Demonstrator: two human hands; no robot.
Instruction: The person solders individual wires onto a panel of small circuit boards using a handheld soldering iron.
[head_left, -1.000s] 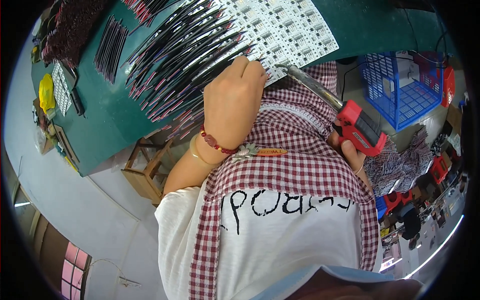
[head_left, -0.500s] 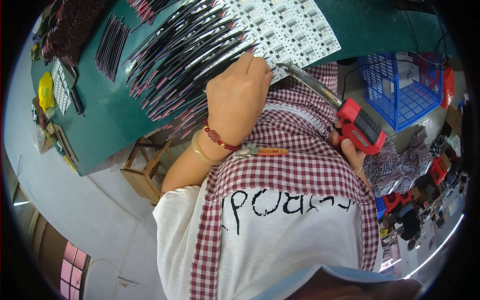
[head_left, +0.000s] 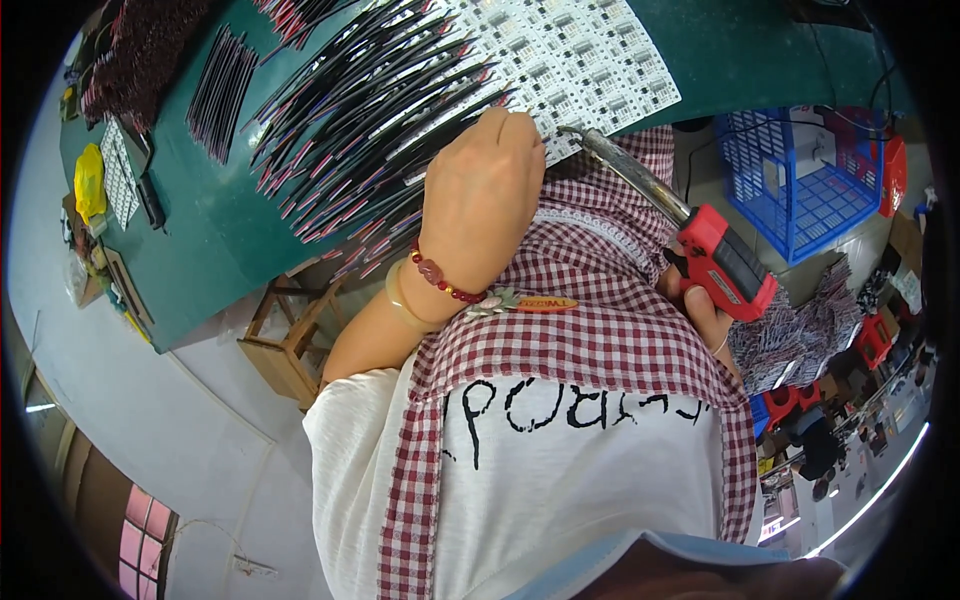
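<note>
A white sheet of small circuit boards (head_left: 600, 70) lies at the front edge of the green table. Rows of thin black and red wires (head_left: 340, 140) fan out leftward from it. My left hand (head_left: 485, 185), in a red bead bracelet, is closed over the sheet's near edge, its fingertips pinched downward. Whatever they grip is hidden beneath the hand. My right hand (head_left: 707, 315) is wrapped around the red and black handle of a soldering iron (head_left: 720, 255). The iron's metal shaft points up and left, with its tip over the sheet, just right of my left fingers.
A separate wire bundle (head_left: 222, 95) lies on the green table (head_left: 215, 240), near a yellow bag (head_left: 90, 185). Below the table stand a wooden stool (head_left: 280, 350) and, at right, a blue plastic basket (head_left: 790, 190). More wired boards (head_left: 800, 335) are piled at far right.
My left hand has shifted slightly right while staying closed. The soldering iron's handle has moved a little right and down, its tip staying near my left fingers.
</note>
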